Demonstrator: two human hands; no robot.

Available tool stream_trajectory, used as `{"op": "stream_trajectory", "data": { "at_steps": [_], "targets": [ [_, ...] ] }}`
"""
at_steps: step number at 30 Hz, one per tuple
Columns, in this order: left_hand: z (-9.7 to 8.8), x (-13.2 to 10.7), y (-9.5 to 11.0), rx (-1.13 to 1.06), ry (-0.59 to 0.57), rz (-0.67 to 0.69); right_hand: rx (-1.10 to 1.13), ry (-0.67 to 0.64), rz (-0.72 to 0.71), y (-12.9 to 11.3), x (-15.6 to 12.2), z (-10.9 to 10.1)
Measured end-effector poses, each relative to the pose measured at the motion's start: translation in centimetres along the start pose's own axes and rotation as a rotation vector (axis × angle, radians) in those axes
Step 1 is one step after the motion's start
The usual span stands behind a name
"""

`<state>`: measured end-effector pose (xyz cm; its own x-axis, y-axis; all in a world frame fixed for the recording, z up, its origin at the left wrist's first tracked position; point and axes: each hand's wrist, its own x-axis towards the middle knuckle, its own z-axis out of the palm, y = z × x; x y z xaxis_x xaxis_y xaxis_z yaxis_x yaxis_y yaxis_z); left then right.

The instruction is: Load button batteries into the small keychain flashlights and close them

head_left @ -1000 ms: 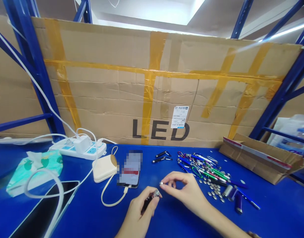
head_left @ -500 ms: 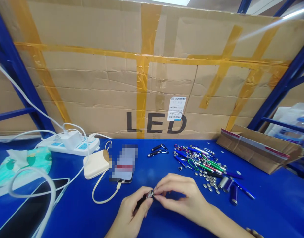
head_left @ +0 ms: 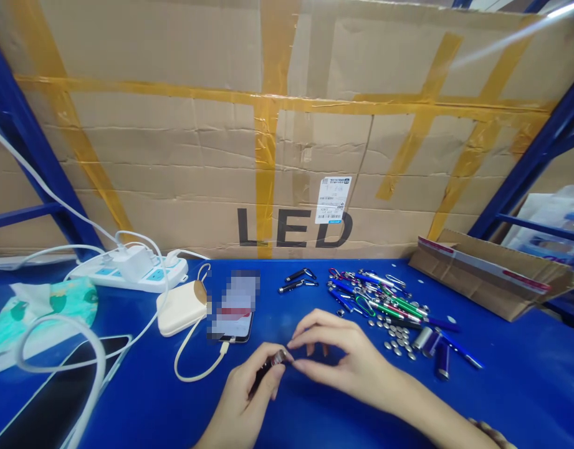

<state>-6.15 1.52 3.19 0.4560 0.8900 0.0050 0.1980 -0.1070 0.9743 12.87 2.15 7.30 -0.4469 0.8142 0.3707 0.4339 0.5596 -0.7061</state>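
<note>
My left hand (head_left: 249, 390) is closed around a small black keychain flashlight (head_left: 278, 357), whose banded, metallic-looking end sticks out between thumb and index finger. Most of its body is hidden in the palm. Right at that end is my right hand (head_left: 340, 355), its thumb and forefinger slightly apart, with the tips beside or touching the flashlight; nothing shows between them. Beyond the hands lie two black keychain flashlights (head_left: 296, 285) with clips. Off to the right is a pile of coloured keychain flashlights (head_left: 375, 296), with several silver button cells (head_left: 399, 340) in front.
A phone (head_left: 240, 327) is cabled to a cream power bank (head_left: 181, 308). Further left are a white power strip (head_left: 162, 280), a tissue pack (head_left: 71, 305) and a dark tablet-like device (head_left: 48, 399). An open cardboard box (head_left: 487, 274) stands at right; a large carton (head_left: 197, 156) walls the back.
My right fingers have parted a little from the flashlight's end, which now tilts more upward. The left hand keeps its hold. The view has shifted slightly.
</note>
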Motion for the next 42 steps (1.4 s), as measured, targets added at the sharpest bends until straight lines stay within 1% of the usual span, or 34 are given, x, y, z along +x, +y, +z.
{"op": "stream_trajectory", "data": {
  "at_steps": [2, 4, 6, 7, 9, 12, 16, 19, 22, 27, 31, 34, 36, 39, 42],
  "targets": [
    [0.1, 0.0, -0.1, -0.032, 0.025, -0.004, -0.150, 0.076, 0.030, 0.7, 0.2, -1.5],
    [0.1, 0.0, -0.1, -0.062, 0.052, -0.021, -0.372, 0.095, 0.114, 1.9, 0.3, -3.3],
    [0.1, 0.0, -0.1, -0.086, 0.065, -0.043, -0.619, 0.021, 0.249, 3.1, 0.1, -5.1],
    [0.1, 0.1, 0.0, -0.099, 0.067, -0.053, -0.692, -0.031, 0.316, 3.8, 0.0, -5.8],
    [0.1, 0.1, 0.2, -0.127, 0.065, -0.065, -0.737, -0.131, 0.387, 4.9, -0.3, -6.8],
    [0.2, 0.1, 0.4, -0.156, 0.056, -0.074, -0.695, -0.198, 0.385, 6.1, -0.6, -7.3],
    [0.2, 0.0, 0.8, -0.164, 0.040, -0.061, -0.665, -0.209, 0.371, 6.9, -0.5, -7.1],
    [0.2, -0.2, 1.0, -0.166, 0.031, -0.057, -0.654, -0.210, 0.388, 7.0, -0.3, -6.6],
    [0.1, -0.3, 1.2, -0.156, 0.029, -0.055, -0.608, -0.197, 0.372, 7.0, -0.1, -6.1],
    [0.0, -0.1, 1.2, -0.149, 0.043, -0.045, -0.408, -0.160, 0.406, 6.6, 0.2, -4.9],
    [0.0, -0.1, 1.1, -0.154, 0.043, -0.034, -0.265, -0.145, 0.398, 5.5, 0.5, -3.4],
    [0.0, -0.1, 1.1, -0.143, 0.039, -0.045, -0.267, -0.132, 0.367, 4.6, 0.5, -2.2],
    [0.0, 0.0, 1.1, -0.121, 0.038, -0.052, -0.294, -0.127, 0.319, 4.2, 0.4, -1.7],
    [-0.1, 0.0, 1.1, -0.091, 0.040, -0.049, -0.299, -0.107, 0.238, 4.0, 0.3, -1.5],
    [0.0, 0.1, 1.0, -0.082, 0.035, -0.048, -0.242, -0.057, 0.195, 3.7, 0.3, -1.8]
  ]
}}
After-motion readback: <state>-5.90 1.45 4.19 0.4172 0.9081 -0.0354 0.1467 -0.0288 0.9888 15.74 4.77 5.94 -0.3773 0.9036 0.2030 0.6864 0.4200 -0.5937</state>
